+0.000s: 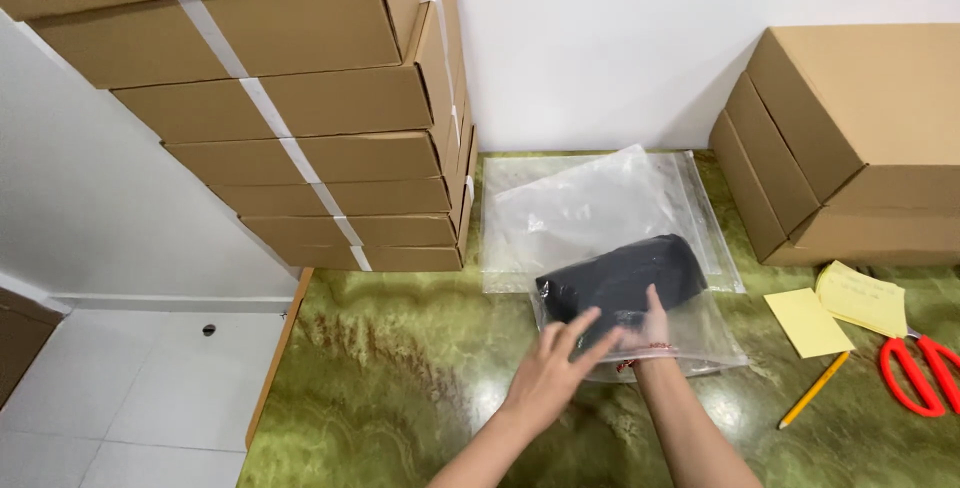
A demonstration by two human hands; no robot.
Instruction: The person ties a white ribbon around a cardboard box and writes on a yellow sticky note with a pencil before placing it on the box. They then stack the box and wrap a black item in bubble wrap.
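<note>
A folded black garment (pixel 622 280) lies inside a clear plastic bag (pixel 700 333) on the green marble table (pixel 400 388). My left hand (pixel 556 368) hovers with fingers spread at the bag's near left corner, slightly blurred. My right hand (pixel 650 326) rests flat at the bag's near edge, fingers pointing at the garment. It looks hazy, as if under the plastic film. A red bracelet (pixel 640 353) circles that wrist. Neither hand grips anything that I can see.
A pile of empty clear bags (pixel 590 198) lies behind, against the wall. Taped cardboard boxes (pixel 320 98) are stacked high at the left and more boxes (pixel 850 138) at the right. Yellow sticky notes (pixel 805 320), a pencil (pixel 815 388) and red scissors (pixel 920 373) lie at the right.
</note>
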